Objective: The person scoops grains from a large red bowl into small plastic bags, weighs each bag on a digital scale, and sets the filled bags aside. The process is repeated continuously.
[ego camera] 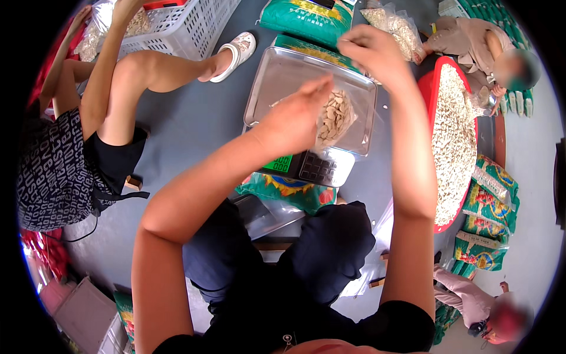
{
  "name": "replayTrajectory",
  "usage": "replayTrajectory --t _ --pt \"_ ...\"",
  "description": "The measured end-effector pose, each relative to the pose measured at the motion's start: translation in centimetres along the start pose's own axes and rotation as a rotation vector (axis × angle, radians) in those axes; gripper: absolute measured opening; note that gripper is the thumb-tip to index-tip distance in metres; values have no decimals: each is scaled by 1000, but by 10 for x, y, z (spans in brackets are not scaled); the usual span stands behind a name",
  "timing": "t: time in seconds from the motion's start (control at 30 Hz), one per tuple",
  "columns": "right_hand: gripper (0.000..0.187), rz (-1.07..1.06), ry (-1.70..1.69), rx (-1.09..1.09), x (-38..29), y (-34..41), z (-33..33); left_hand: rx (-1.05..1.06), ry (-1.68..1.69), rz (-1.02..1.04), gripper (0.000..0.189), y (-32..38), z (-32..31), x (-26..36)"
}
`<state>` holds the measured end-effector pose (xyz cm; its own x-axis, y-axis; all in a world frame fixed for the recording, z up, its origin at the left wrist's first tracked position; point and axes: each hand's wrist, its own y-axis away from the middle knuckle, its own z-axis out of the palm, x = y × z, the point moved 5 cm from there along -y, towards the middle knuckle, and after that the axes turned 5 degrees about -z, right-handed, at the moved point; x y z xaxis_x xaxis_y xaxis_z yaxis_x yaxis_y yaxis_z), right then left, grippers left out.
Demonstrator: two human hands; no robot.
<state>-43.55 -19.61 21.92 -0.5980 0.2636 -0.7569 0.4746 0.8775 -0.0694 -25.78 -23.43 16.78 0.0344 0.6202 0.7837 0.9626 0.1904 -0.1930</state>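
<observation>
A clear plastic bag of flat, pale seeds is at the right part of the steel tray of a digital scale. My left hand is against the bag's left side; whether its fingers grip the plastic cannot be told. Above the tray's upper right edge is my right hand, its fingers curled and blurred; nothing is plainly visible in it. The scale's green display and keypad face me below the tray.
A red tub heaped with pale seeds stands at right. Green printed sacks lie beyond the scale, others below it and at far right. A white crate is upper left. A co-worker's leg reaches in from left; further people are at right.
</observation>
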Motion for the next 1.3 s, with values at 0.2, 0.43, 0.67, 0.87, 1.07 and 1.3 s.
replayTrajectory --t 0.2,0.43,0.67,0.87,1.07,1.3 --pt "15 -70 569 -239 -32 78 29 294 8 51 65 -18 -10 -28" --pt "27 163 1025 -100 22 114 26 313 -93 -29 54 -34 -26 -8" --pt "24 113 826 129 24 175 -24 169 -328 -154 40 -39 -44 3" --pt "32 441 710 428 125 294 -113 443 -449 -54 33 -9 -74 44" --pt "44 839 1040 503 283 479 -166 566 -408 -18 25 2 -96 82" --pt "68 1362 753 468 341 517 -158 483 -612 -21 33 28 -96 76"
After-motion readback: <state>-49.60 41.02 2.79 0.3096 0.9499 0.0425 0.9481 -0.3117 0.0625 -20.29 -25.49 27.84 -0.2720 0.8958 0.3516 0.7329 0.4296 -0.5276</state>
